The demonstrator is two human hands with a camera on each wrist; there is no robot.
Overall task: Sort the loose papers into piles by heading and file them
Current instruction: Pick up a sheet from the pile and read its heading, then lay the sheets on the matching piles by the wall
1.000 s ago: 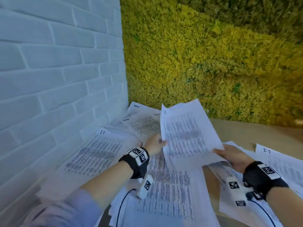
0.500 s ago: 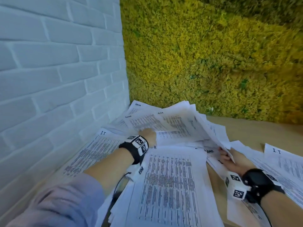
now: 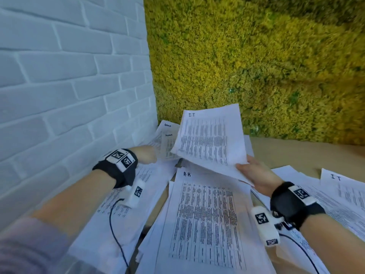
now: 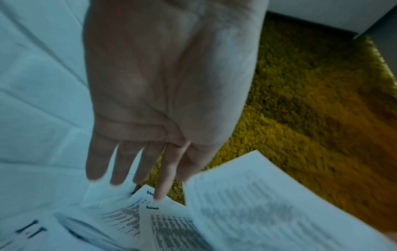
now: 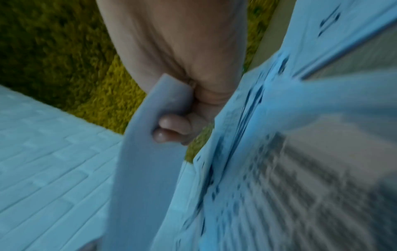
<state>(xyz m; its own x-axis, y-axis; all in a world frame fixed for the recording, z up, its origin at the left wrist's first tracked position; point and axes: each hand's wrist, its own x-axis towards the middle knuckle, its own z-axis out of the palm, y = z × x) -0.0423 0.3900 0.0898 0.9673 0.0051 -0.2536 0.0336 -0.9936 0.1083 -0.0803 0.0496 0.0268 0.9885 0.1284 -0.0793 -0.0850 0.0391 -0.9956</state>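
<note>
My worry is the sheet [image 3: 210,139] in my right hand [image 3: 254,176]: the grip is only a pinch at its lower corner, thumb on top and fingers [image 5: 169,126] curled under, so the page hangs raised and tilted over the spread and could slip out or crease as I carry it. It is headed "I.T", so dropping it on the Admin pile [image 3: 167,139] in the far corner by the brick wall [image 3: 69,86] would misfile it. My left hand [image 3: 146,155] is spread flat, holding nothing, hovering over those Admin sheets (I can't tell whether the fingertips touch them). The papers are white printed tables with handwritten headings, overlapping loosely across the table [image 3: 296,153]; an "A-B" sheet [image 3: 207,224] lies nearest me.
</note>
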